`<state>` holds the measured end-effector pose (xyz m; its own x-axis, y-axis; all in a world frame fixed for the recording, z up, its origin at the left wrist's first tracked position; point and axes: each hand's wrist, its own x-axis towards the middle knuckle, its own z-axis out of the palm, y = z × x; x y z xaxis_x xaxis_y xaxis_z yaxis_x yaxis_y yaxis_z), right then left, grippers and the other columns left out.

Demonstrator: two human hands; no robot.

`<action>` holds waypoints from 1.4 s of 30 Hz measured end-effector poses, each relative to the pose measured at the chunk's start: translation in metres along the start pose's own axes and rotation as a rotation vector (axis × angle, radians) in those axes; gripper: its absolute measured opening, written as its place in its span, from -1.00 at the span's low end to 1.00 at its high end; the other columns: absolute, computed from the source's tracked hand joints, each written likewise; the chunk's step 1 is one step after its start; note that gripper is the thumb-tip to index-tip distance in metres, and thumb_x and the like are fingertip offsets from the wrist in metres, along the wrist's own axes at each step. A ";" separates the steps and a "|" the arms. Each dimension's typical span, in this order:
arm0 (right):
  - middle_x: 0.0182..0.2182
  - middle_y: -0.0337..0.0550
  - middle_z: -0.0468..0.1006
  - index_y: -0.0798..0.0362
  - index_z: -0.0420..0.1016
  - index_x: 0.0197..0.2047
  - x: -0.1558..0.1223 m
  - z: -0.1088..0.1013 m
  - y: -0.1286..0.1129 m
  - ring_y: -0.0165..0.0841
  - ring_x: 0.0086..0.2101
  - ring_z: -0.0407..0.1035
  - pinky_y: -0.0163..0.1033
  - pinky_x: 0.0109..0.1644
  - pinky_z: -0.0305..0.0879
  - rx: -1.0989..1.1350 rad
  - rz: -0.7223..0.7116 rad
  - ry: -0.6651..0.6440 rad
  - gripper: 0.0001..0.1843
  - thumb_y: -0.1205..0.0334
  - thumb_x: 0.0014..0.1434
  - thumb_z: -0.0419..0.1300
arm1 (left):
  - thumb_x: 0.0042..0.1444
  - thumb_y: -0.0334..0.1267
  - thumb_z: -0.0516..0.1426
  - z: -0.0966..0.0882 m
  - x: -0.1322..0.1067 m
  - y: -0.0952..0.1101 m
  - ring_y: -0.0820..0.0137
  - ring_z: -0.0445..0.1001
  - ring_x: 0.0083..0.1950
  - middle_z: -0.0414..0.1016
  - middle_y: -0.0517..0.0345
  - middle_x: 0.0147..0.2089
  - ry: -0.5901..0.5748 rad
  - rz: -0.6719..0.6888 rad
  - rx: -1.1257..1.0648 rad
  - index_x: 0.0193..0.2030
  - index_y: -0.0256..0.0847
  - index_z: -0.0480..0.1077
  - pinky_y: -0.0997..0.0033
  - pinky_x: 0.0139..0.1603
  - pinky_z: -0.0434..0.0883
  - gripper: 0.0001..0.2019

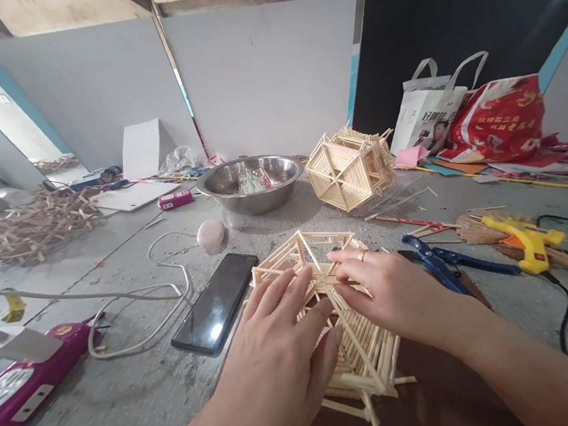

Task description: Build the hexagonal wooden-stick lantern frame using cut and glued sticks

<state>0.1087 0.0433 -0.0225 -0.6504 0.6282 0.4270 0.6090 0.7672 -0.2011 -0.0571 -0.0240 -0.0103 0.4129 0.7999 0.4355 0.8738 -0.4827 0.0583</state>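
A lattice structure of thin wooden sticks (364, 339) lies in front of me, with crossing sticks meeting like spokes at its top. My left hand (280, 337) lies over its left side, fingers stretched out and resting on the sticks. From the right, my right hand (386, 283), a ring on one finger, reaches to the crossing point. Its fingertips touch the sticks there, with finger and thumb apart. The hands hide part of the structure. Left of it lies a black phone (216, 303). Blue-handled pliers (444, 261) lie beside my right hand.
A similar stick lantern-like frame (350, 170) stands behind, near a steel bowl (252, 199) holding packets. At right lie a yellow glue gun (528, 246) and bags (499, 122). Leftward are a purple power strip (33, 374), a white cable (184, 276) and a stick pile (39, 226).
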 end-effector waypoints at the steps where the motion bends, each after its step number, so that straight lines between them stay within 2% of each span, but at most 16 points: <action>1: -0.13 -0.02 0.45 0.09 0.37 -0.38 0.000 0.000 0.000 -0.30 -0.18 0.37 -0.21 -0.17 0.31 -0.002 -0.001 -0.005 -0.81 0.28 0.13 -0.05 | 0.03 -0.22 0.02 -0.001 0.000 0.000 0.20 0.28 0.02 0.38 0.05 -0.02 0.012 -0.007 0.008 -0.27 -0.16 0.41 0.05 0.02 0.24 -0.82; 8: -0.12 -0.02 0.44 0.10 0.35 -0.40 0.000 -0.003 -0.001 -0.28 -0.15 0.35 -0.20 -0.15 0.29 0.006 0.015 -0.031 -0.80 0.28 0.13 -0.06 | 0.01 -0.19 0.05 -0.003 -0.003 0.002 0.24 0.36 -0.10 0.46 0.15 -0.16 0.105 -0.010 0.038 -0.24 -0.11 0.39 0.00 0.02 0.17 -0.82; 14: -0.14 -0.02 0.45 0.09 0.35 -0.40 0.000 -0.002 0.000 -0.30 -0.17 0.36 -0.21 -0.15 0.29 0.009 0.009 -0.025 -0.81 0.29 0.13 -0.06 | 0.00 -0.20 0.06 -0.001 -0.004 0.003 0.28 0.40 -0.16 0.48 0.19 -0.16 0.159 0.023 0.045 -0.25 -0.10 0.40 0.02 0.04 0.14 -0.82; 25: -0.13 -0.01 0.44 0.09 0.36 -0.37 -0.001 -0.001 0.000 -0.30 -0.19 0.37 -0.21 -0.17 0.29 0.005 0.000 -0.017 -0.82 0.30 0.12 -0.06 | 0.00 -0.19 0.06 -0.001 -0.003 0.003 0.28 0.41 -0.18 0.49 0.18 -0.18 0.155 0.028 0.043 -0.26 -0.11 0.41 0.05 0.03 0.16 -0.82; 31: -0.12 -0.03 0.43 0.09 0.34 -0.39 0.000 -0.001 0.000 -0.31 -0.19 0.36 -0.22 -0.17 0.29 -0.011 0.011 -0.028 -0.83 0.30 0.12 -0.05 | -0.01 -0.20 0.06 -0.004 -0.003 0.001 0.25 0.40 -0.25 0.49 0.18 -0.36 0.093 -0.022 0.027 -0.46 -0.13 0.39 0.02 -0.09 0.20 -0.87; 35: -0.14 -0.03 0.44 0.08 0.34 -0.40 0.000 -0.001 0.000 -0.31 -0.19 0.36 -0.22 -0.18 0.29 -0.012 0.007 -0.026 -0.83 0.30 0.12 -0.05 | -0.03 -0.20 0.07 -0.004 -0.002 0.001 0.27 0.39 -0.31 0.47 0.19 -0.46 0.093 -0.032 0.017 -0.38 -0.11 0.42 0.03 -0.12 0.20 -0.87; 42: -0.18 -0.04 0.46 0.08 0.33 -0.41 -0.001 -0.001 -0.001 -0.32 -0.22 0.37 -0.23 -0.20 0.29 -0.015 0.005 -0.015 -0.83 0.31 0.11 -0.05 | -0.03 -0.20 0.07 -0.003 -0.001 0.001 0.32 0.36 -0.35 0.46 0.19 -0.46 0.110 -0.034 0.002 -0.35 -0.11 0.44 0.12 -0.15 0.20 -0.85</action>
<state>0.1094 0.0423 -0.0215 -0.6540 0.6341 0.4126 0.6191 0.7620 -0.1897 -0.0573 -0.0264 -0.0077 0.3521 0.7718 0.5295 0.8875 -0.4550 0.0728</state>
